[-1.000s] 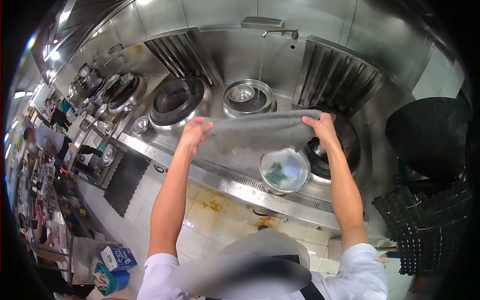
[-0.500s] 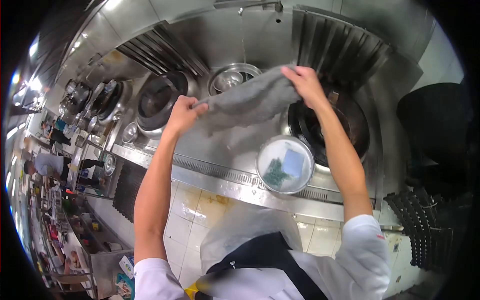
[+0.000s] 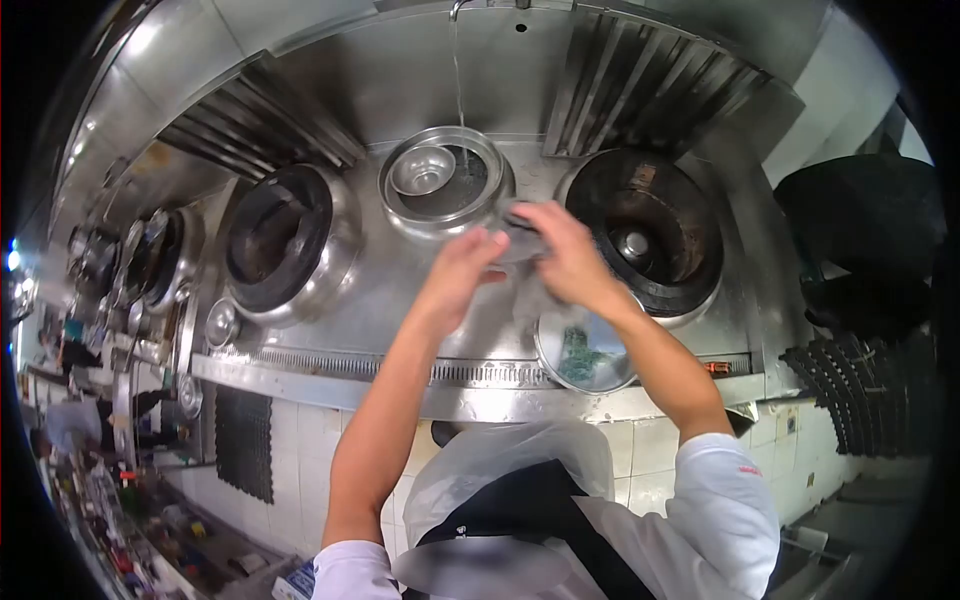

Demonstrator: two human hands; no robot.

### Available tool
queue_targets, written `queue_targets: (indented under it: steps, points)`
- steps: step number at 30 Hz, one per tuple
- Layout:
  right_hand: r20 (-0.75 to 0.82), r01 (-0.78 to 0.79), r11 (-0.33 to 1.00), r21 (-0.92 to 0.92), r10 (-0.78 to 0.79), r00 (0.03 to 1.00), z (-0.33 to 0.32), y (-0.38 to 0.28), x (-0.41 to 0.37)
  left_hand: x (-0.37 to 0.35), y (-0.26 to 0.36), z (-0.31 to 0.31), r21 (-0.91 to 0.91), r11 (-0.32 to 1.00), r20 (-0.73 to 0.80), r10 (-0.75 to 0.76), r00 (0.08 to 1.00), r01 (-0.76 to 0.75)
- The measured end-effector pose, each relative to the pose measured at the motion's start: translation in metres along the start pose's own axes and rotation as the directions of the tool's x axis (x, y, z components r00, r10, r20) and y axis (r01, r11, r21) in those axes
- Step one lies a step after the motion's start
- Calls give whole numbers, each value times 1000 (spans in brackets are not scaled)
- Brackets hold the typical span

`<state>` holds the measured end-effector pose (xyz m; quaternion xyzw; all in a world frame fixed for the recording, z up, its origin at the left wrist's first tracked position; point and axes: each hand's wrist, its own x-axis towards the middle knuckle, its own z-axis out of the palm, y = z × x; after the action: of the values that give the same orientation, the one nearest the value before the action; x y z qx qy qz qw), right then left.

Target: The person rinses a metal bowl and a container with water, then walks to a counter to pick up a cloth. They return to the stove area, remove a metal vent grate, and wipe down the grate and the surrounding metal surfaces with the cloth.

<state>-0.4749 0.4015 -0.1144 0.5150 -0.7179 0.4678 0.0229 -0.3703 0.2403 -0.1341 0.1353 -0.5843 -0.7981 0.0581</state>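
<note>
A grey cloth, now bunched up, is between my two hands above the steel counter. My right hand is closed around its right side, and my left hand grips its left side with thumb and fingers; motion blurs the cloth. Below my right hand stands a round steel basin with a green scouring pad in it, partly covered by my wrist and the hanging cloth. Just behind the hands, a steel pot holds a smaller metal bowl.
Water runs from a tap into the pot. Wok burners stand left and right, with ribbed metal panels behind. A slotted drain follows the counter's front edge. A large black bin is at right; people work far left.
The cloth was stretched wide between my hands and is now gathered up. Both hands have come together and lower, in front of the pot. The view has shifted.
</note>
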Motion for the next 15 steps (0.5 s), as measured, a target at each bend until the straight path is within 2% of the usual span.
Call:
queue_targets:
  steps: [1,2,3,4,5,7,9,11,12,15]
  points:
    - [-71,-53,998,26,54,996,-13,1,-8,0,-8,-5,76,997,106,15,994,-23]
    - [-139,-147,987,64,155,978,-23,6,-20,-7,-2,-2,59,997,180,29,983,-41]
    - [-175,-261,955,145,284,943,-27,21,-38,-8,-9,-6,146,989,188,-16,982,-12]
    - [-209,-372,919,129,392,896,-31,19,-55,-5,-23,-11,232,973,191,-61,980,15]
    - [-255,-414,909,47,412,875,-22,16,-70,-3,-39,-15,320,947,191,-103,976,37]
    - [-359,-502,859,-103,438,824,1,18,-106,6,-86,-20,381,923,174,-126,977,51]
    - [-229,-511,808,-293,460,858,34,27,-134,11,-123,-20,460,886,179,-147,973,50]
    - [-174,-492,799,-346,461,870,62,27,-144,12,-143,-18,554,832,197,-176,964,38]
    - [-153,-505,773,-383,486,860,71,30,-148,11,-144,-16,583,811,214,-214,953,51]
    - [-84,-539,678,-500,581,809,89,45,-156,12,-157,-13,616,787,278,-166,946,-43]
